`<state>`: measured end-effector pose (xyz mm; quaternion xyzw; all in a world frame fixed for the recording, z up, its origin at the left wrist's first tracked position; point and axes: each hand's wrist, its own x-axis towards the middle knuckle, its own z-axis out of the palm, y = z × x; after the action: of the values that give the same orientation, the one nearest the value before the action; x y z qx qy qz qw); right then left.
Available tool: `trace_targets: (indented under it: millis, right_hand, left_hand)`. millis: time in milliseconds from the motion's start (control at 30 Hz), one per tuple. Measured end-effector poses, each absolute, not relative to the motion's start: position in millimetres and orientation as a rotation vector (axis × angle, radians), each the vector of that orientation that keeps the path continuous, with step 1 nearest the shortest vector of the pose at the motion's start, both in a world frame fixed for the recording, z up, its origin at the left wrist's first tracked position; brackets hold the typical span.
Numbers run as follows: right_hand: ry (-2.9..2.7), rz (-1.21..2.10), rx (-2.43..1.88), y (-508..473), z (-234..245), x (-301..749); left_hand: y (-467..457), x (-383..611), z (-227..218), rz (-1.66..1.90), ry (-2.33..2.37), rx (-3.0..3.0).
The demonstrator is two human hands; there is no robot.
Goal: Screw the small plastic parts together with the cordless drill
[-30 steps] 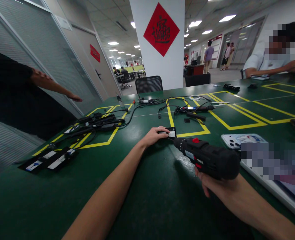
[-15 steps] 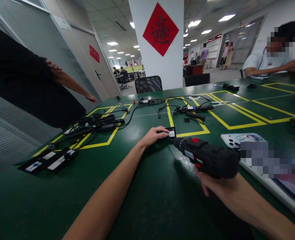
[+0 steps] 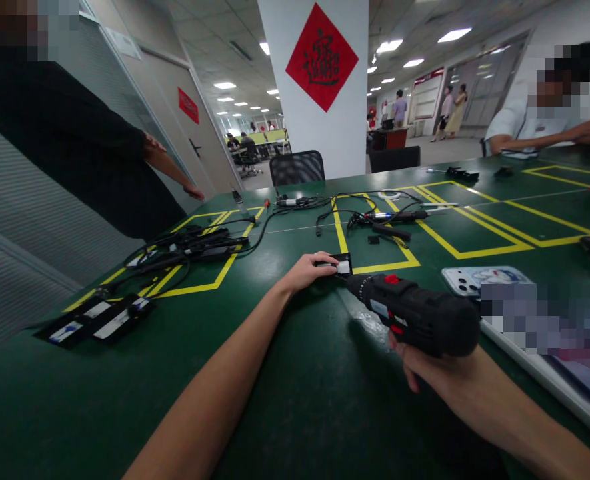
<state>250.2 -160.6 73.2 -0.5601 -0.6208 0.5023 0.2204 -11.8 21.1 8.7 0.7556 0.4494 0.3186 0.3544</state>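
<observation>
My L fingers (image 3: 329, 262) closed on small blk part (image 3: 345, 264), R fingers (image 3: 411, 381) wrapped round drill (image 3: 419, 317), phone (image 3: 499, 276) just R of it, cable tangle (image 3: 199, 245) across bench (image 3: 285, 393), person in blk (image 3: 95, 147) nr L edge.

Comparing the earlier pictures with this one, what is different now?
The standing person in black moved rightward in the view; the distant person in purple shifted left and looks smaller. Neither hand grasped or released anything: the left hand stays on the small black-and-white piece, the right hand still holds the black drill.
</observation>
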Motion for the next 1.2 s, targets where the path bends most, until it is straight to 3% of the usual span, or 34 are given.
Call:
trace_targets:
  millis: [1200]
  right_hand:
    - [-1.696, 1.416, -1.546, -164, 85, 248]
  left_hand:
    - [20, -10, 9, 0.844, 1.16, 1.941]
